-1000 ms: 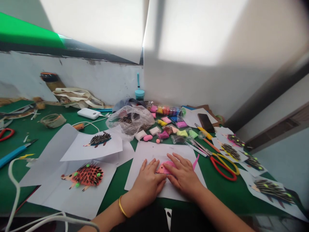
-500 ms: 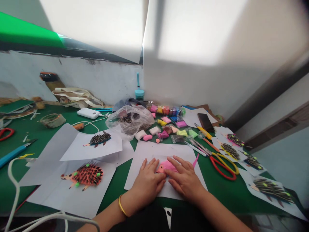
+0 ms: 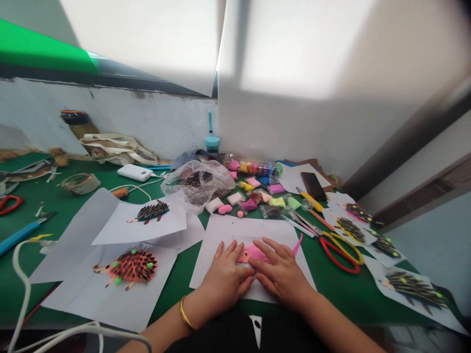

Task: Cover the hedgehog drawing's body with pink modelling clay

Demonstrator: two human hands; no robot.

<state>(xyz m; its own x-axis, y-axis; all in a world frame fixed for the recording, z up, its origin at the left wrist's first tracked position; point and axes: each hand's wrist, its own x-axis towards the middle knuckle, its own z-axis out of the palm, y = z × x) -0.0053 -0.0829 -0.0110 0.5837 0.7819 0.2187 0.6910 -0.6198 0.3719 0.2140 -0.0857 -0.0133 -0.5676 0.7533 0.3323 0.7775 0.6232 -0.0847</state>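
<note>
A flat pink clay animal shape [image 3: 258, 252] lies on a white paper sheet [image 3: 221, 228] in front of me. Its peach face with a dark eye points left, and a thin pink strip [image 3: 298, 243] sticks out at its right end. My left hand [image 3: 228, 268] rests on the paper at the face end, fingers stretched out. Over the pink body lies my right hand [image 3: 281, 269], fingers spread, covering much of it. The thumbs and forefingers almost meet below the face; what lies under the fingers is hidden.
Small packets of coloured clay [image 3: 277, 201] lie behind the sheet, beside a plastic bag of dark seeds [image 3: 198, 184]. Scissors with red and yellow handles [image 3: 342, 252] lie to the right, near a phone [image 3: 313, 186]. Finished hedgehog pictures [image 3: 134, 266] lie on both sides of the green table.
My right hand has shifted very slightly on the pink clay shape. My left hand stays almost where it was, and everything else is unmoved.
</note>
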